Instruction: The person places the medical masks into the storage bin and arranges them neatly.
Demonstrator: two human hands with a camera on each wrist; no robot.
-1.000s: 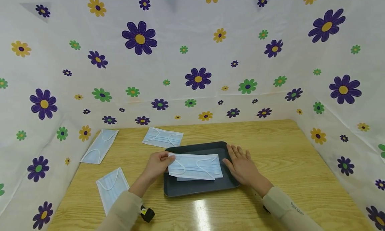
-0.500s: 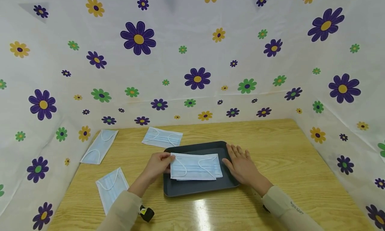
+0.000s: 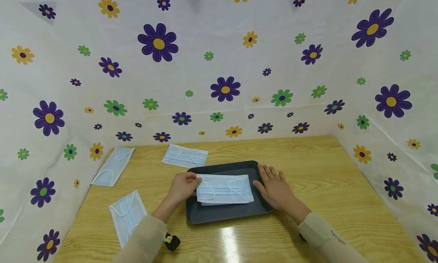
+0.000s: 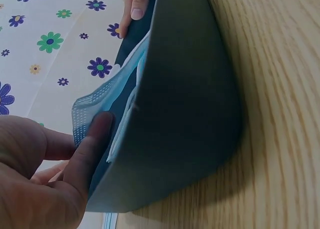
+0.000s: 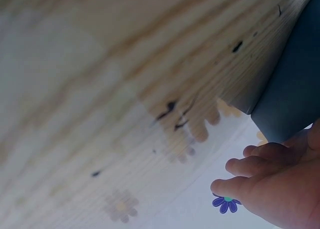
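Note:
A light blue face mask [image 3: 222,188] with white ear loops lies over the dark tray [image 3: 226,214], above at least one more mask whose edges peek out beneath it. My left hand [image 3: 183,187] pinches the upper left corner of that top mask between thumb and fingers, at the tray's left rim. In the left wrist view the pinched mask [image 4: 102,96] rises off the mask layers inside the tray. At the right rim my right hand [image 3: 276,190] rests with its fingers extended, and the right wrist view shows those fingers beside the tray's corner.
Three more masks lie on the wooden table [image 3: 342,202]: one at the far left [image 3: 113,166], one behind the tray [image 3: 184,156], and another mask [image 3: 128,213] partly under the left sleeve. A flower-printed white curtain [image 3: 191,65] encloses the back and sides.
The left hand has shifted slightly right with the top mask, which now lines up more closely over the mask below. The right hand and the tray have stayed in place.

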